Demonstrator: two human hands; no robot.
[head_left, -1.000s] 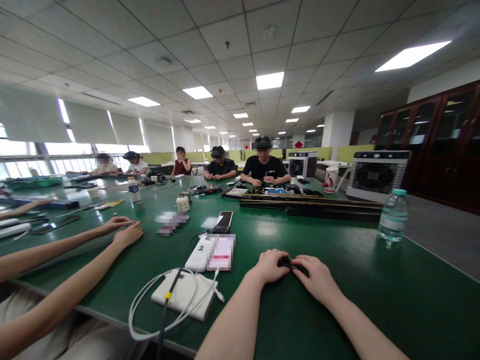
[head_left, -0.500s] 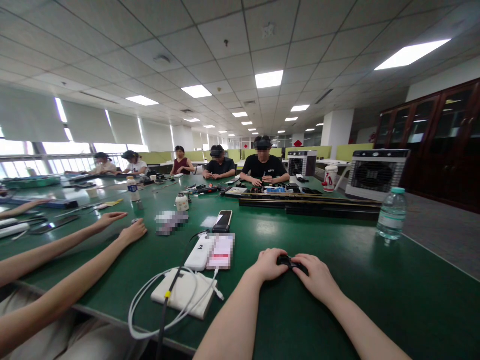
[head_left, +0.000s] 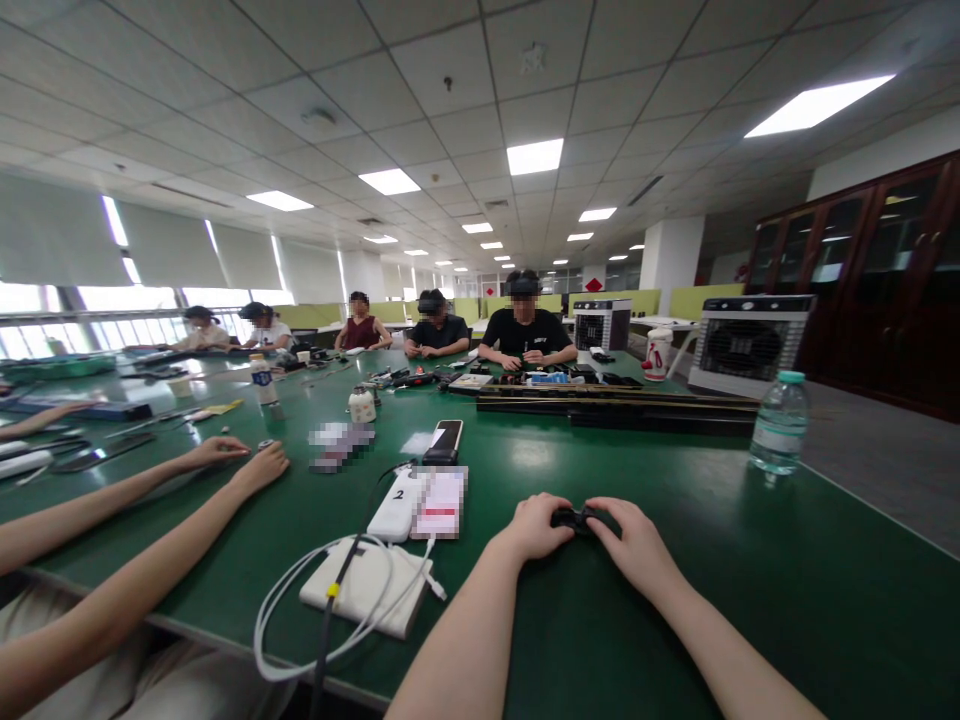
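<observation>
A small black object [head_left: 571,518] rests on the green table [head_left: 750,560] right in front of me. My left hand [head_left: 536,526] grips its left end and my right hand [head_left: 634,545] covers its right end, fingers curled over it. Most of the object is hidden under my fingers, so its shape is unclear.
To my left lie a white power bank with a looped white cable [head_left: 364,595], a second white pack [head_left: 397,503] and a phone [head_left: 445,440]. A water bottle [head_left: 778,422] stands at the right. A neighbour's hands [head_left: 255,465] rest at the left. Long black rails [head_left: 622,405] cross the table's middle; people sit opposite.
My hands stay on the black object; the view has shifted slightly. The neighbour's far hand opened, then settled back on the table.
</observation>
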